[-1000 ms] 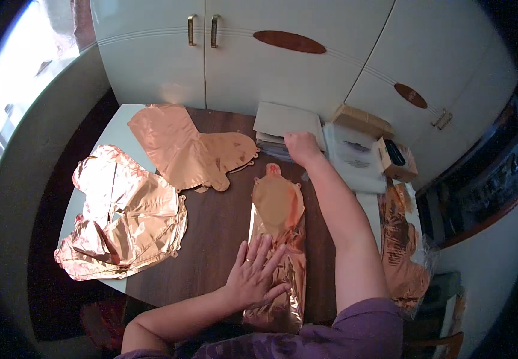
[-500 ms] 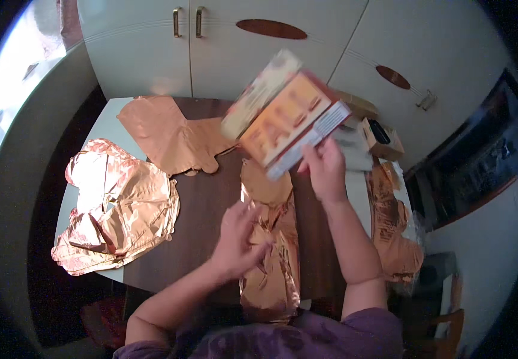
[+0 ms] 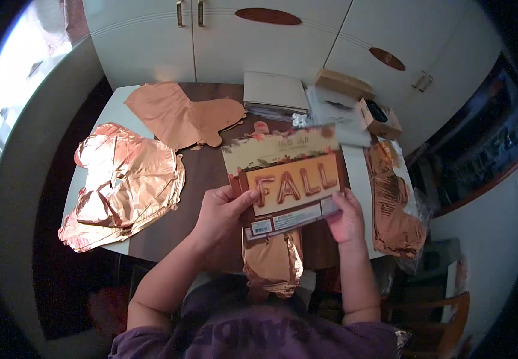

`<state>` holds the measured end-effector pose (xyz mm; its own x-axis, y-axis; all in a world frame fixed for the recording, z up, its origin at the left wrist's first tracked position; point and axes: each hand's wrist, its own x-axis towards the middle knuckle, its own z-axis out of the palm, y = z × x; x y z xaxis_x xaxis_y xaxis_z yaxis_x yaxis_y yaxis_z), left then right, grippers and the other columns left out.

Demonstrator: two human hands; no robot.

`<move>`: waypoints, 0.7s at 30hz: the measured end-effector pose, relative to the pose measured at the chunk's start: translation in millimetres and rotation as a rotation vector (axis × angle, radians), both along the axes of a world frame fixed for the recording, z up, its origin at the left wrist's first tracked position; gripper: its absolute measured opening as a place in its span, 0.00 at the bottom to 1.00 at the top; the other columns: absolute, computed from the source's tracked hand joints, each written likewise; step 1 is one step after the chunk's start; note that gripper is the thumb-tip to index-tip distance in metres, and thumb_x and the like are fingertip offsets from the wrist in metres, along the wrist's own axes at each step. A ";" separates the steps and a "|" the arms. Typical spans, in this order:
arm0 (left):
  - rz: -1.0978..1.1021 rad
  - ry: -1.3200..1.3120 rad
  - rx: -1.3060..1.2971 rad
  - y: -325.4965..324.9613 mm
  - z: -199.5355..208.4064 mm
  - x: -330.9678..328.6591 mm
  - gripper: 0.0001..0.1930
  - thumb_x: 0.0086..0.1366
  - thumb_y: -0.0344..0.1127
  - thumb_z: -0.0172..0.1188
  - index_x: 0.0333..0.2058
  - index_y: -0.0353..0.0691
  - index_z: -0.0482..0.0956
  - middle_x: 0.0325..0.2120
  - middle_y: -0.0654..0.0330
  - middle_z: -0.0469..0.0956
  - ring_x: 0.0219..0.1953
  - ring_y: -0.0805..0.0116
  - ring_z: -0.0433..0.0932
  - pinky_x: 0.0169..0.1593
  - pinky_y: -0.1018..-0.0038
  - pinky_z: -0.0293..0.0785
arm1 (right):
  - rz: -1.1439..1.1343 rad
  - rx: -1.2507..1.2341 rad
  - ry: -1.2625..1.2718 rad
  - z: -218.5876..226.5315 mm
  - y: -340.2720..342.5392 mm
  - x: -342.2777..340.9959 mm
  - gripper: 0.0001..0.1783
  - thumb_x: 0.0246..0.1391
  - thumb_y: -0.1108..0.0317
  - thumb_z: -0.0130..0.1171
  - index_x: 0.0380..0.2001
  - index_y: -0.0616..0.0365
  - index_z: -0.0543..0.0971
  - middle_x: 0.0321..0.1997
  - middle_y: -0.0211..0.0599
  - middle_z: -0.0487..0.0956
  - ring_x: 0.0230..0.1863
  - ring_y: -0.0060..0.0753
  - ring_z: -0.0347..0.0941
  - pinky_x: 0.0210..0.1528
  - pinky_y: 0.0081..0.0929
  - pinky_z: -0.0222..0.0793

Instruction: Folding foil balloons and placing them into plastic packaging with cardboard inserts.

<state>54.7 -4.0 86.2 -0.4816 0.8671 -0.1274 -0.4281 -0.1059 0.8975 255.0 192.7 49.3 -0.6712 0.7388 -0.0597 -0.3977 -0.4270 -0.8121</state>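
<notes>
Both hands hold a printed balloon package card (image 3: 289, 179), orange and cream with leaf patterns and a picture of copper letter balloons. My left hand (image 3: 223, 212) grips its left edge, thumb on the front. My right hand (image 3: 347, 216) pinches its lower right corner. Partly hidden beneath the card, a flat rose-gold foil balloon (image 3: 273, 263) reaches over the near table edge. To the left sits a shiny, wrinkled foil balloon (image 3: 133, 185). Beyond that lies a flat, matte copper balloon (image 3: 178, 116).
Another foil balloon (image 3: 394, 218) rests along the right table edge by clear plastic. At the back stand a white stack (image 3: 275, 93), a white ribbon bundle (image 3: 300, 120), a long cardboard box (image 3: 346, 84) and a small open box (image 3: 381, 122) holding something black. White cabinets (image 3: 259, 48) rise behind.
The card has come down and nearer, turned from a tilt to almost level. My left hand has left the middle balloon and taken hold of the card's left side.
</notes>
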 end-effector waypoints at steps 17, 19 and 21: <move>0.257 -0.020 -0.194 -21.9 -29.9 -27.4 0.11 0.68 0.36 0.58 0.32 0.32 0.79 0.27 0.62 0.79 0.27 0.78 0.75 0.33 0.78 0.74 | -0.761 1.132 -0.547 50.7 167.9 -123.3 0.10 0.63 0.64 0.52 0.41 0.60 0.75 0.29 0.42 0.80 0.27 0.42 0.78 0.25 0.36 0.72; 0.248 0.072 -0.327 -27.2 -37.1 -29.6 0.12 0.67 0.38 0.60 0.29 0.33 0.79 0.25 0.64 0.79 0.24 0.80 0.74 0.29 0.79 0.72 | -0.882 1.678 -0.600 85.3 160.7 -161.0 0.08 0.60 0.68 0.51 0.39 0.59 0.74 0.30 0.45 0.79 0.29 0.50 0.78 0.31 0.43 0.74; 0.262 -0.006 -0.275 -28.5 -50.8 -29.1 0.13 0.67 0.38 0.60 0.29 0.34 0.79 0.24 0.65 0.79 0.23 0.81 0.73 0.27 0.80 0.71 | -0.693 1.936 -0.907 94.5 155.3 -202.7 0.08 0.57 0.68 0.52 0.38 0.58 0.75 0.34 0.45 0.79 0.34 0.51 0.79 0.39 0.44 0.75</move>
<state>25.6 -32.5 35.4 -0.6808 0.6476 -0.3421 -0.4240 0.0323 0.9051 52.3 348.0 143.8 -0.5850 0.3024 0.7526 0.5145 0.8557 0.0561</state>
